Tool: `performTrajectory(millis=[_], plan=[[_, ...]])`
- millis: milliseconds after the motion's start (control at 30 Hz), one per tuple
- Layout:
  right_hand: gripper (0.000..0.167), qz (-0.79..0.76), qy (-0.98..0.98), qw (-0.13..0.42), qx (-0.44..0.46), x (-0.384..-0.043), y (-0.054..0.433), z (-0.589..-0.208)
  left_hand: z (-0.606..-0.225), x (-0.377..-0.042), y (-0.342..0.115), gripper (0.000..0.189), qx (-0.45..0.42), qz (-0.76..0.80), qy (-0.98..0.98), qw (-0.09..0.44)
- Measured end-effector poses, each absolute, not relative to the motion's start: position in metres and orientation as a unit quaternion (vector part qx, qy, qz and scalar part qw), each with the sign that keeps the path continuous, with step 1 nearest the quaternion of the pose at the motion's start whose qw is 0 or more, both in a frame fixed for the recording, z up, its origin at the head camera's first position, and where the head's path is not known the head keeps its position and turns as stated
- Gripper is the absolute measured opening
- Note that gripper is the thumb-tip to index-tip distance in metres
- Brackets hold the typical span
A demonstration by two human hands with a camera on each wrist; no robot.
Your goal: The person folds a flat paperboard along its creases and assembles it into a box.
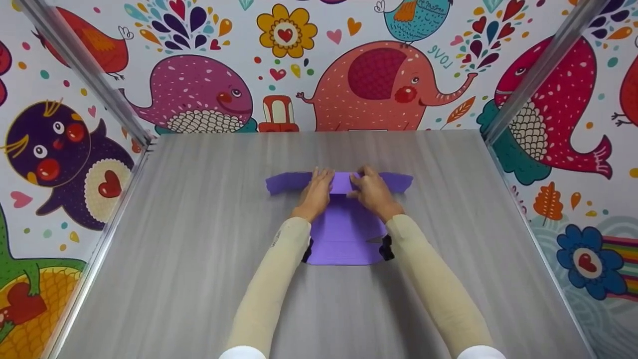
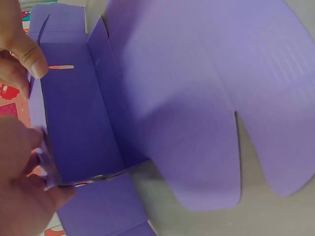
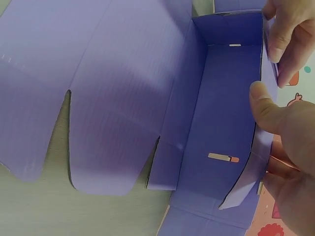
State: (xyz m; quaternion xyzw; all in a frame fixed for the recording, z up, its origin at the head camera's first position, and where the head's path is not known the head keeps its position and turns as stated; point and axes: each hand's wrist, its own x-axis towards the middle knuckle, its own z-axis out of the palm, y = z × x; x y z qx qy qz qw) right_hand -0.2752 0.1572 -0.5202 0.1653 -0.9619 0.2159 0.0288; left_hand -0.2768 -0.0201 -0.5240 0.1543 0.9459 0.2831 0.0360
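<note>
A wall printed with bright animals and flowers rises behind the tabletop and along both its sides. The grey tabletop has its far edge against that wall and metal trim down its left and right edges; its near edge lies out of view. Slanting metal rails meet the far corners.

The purple cardboard lies around the middle, nearer the far edge than the bottom of the view. A strip of bare surface separates it from the wall, with broad room to left and right.

Both forearms, in cream sleeves, reach forward and converge over the cardboard, wrists just apart.

At its far end the cardboard is folded into a shallow trough, with a left flap and a right flap spreading sideways. The right hand pinches the trough's raised far panel, thumb on the inner side, other fingers outside. The left hand grips the same panel near its left corner, fingers bent against it.

A narrow slot pierces the trough's floor.
</note>
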Motion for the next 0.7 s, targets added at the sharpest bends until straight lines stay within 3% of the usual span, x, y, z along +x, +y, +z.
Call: performTrajectory(millis=[133, 700], plan=[[0.054, 0.195, -0.961, 0.051, 0.189, -0.2744, 0.1590, -0.5216, -0.5241, -0.2784, -0.0216, 0.044, 0.168, 0.272, 0.947, 0.030], [0.053, 0.210, -0.962, 0.027, 0.172, -0.2712, 0.1631, -0.5220, -0.5305, -0.2789, -0.0228, 0.044, 0.150, 0.316, 0.936, 0.020]])
